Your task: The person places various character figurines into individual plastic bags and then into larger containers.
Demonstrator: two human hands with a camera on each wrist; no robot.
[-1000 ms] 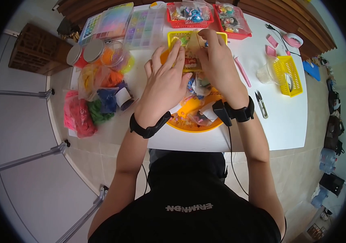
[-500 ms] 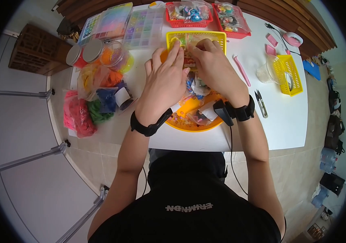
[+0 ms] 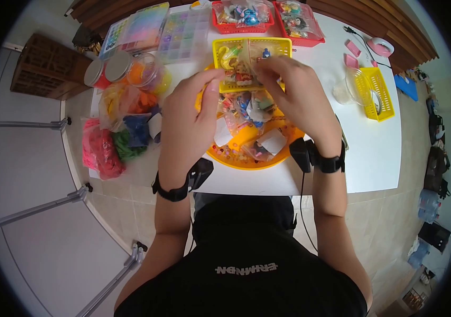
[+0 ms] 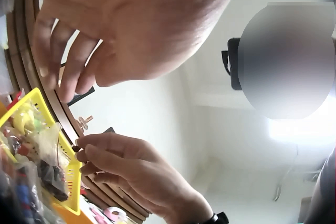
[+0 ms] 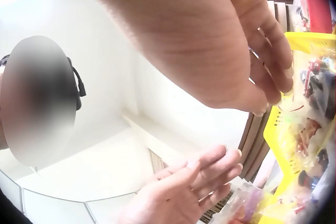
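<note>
My left hand (image 3: 191,113) hovers just left of a yellow basket (image 3: 215,58), its fingers loose and holding nothing. Over the basket's right side is my right hand (image 3: 302,92), loosely bent, with nothing visible between thumb and fingers (image 5: 286,74). Clear plastic bags of small figures lie in the basket, among them a bag with a yellow and green piece (image 3: 230,55) and a red-and-white one (image 3: 244,78). An orange round tray (image 3: 246,165) sits in front, bearing more bagged trinkets (image 3: 257,108), white paper tags (image 3: 272,141) and scattered beads.
Two red baskets (image 3: 244,27) of bagged figures stand at the back. Bead boxes (image 3: 183,37), lidded jars (image 3: 118,66) and bags of coloured fluff (image 3: 104,150) fill the left. At right are a small yellow basket (image 3: 381,95), a clear cup (image 3: 344,92) and a pink-and-white device (image 3: 381,47).
Both hands have moved apart from the bags in the yellow basket, the left hand back to the left, the right hand slightly right. The basket's contents now show more fully.
</note>
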